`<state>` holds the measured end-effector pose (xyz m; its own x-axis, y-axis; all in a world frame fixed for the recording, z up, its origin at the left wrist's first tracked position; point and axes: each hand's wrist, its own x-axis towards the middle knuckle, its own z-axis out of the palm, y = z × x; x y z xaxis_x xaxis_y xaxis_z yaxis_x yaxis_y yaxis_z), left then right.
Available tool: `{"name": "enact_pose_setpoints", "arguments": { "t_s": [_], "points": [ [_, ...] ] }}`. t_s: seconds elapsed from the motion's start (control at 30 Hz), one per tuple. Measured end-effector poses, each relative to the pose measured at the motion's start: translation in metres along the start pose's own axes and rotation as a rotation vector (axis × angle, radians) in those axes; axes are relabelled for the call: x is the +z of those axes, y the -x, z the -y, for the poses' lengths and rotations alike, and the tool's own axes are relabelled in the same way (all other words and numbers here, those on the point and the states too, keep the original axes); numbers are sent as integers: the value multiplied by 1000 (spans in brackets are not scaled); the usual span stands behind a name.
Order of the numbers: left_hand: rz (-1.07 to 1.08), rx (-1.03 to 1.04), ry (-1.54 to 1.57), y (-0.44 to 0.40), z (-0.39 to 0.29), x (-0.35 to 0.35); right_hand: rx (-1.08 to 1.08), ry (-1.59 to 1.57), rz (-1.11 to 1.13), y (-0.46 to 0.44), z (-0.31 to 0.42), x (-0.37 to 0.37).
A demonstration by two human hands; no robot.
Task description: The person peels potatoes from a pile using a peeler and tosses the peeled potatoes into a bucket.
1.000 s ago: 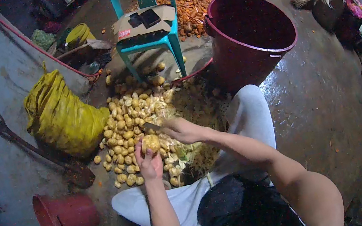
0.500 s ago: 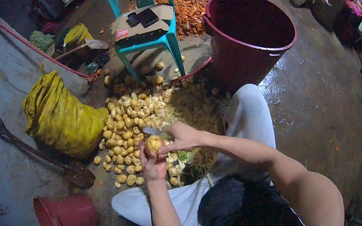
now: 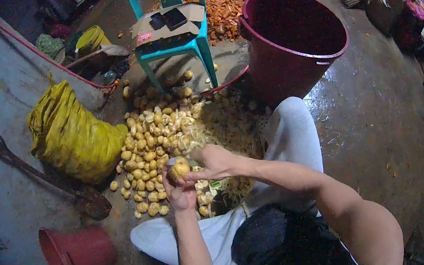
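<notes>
A yellowish potato point(image 3: 179, 168) is gripped in my left hand point(image 3: 179, 190), above the near side of a potato pile point(image 3: 143, 155). My right hand point(image 3: 216, 162) is closed around a knife, whose blurred blade point(image 3: 171, 162) lies against the top of the potato. The thumb of that hand reaches to the potato's lower right side. Pale peelings point(image 3: 228, 129) cover the floor beyond and to the right of my hands. The knife's handle is hidden in my fingers.
A yellow sack point(image 3: 75, 136) and a shovel point(image 3: 41, 169) are at left, with a red bucket point(image 3: 78, 255) nearer. Beyond the pile stand a teal chair point(image 3: 170, 52) bearing cardboard and a large maroon bin point(image 3: 290, 63). Orange pieces point(image 3: 227, 6) lie behind the chair.
My right hand has come in from the right to the potato, bringing the blade onto it. Since the middle frame, the blade has moved slightly down and left; my left hand keeps its hold.
</notes>
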<state>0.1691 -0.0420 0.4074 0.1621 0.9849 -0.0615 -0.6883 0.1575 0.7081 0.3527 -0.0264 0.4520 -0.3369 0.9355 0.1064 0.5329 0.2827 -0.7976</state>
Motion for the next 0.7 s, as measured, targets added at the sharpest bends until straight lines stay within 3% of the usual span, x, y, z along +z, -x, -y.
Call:
{"name": "enact_pose_setpoints", "arguments": {
  "t_s": [0.13,0.2,0.27,0.3,0.4,0.53,0.63,0.7],
  "points": [
    [-30,50,-90,-2,0,1,28,86,40,2,6,10],
    [53,95,-111,-5,1,-1,49,122,76,1,5,11],
    [53,97,-50,-5,0,5,-17,-115,-46,-4,-6,16],
    [56,105,12,-6,-3,13,142,-247,16,-4,7,2],
    [32,55,54,-5,-9,17,179,-360,0,-10,-9,1],
    [90,62,40,-4,-9,16,162,-281,80,-12,-15,-5],
    [-23,55,-40,-3,-10,24,74,-284,79,-9,-11,-8],
    [17,36,-52,-3,-11,18,8,-227,56,-11,-8,-11]
  ]
}}
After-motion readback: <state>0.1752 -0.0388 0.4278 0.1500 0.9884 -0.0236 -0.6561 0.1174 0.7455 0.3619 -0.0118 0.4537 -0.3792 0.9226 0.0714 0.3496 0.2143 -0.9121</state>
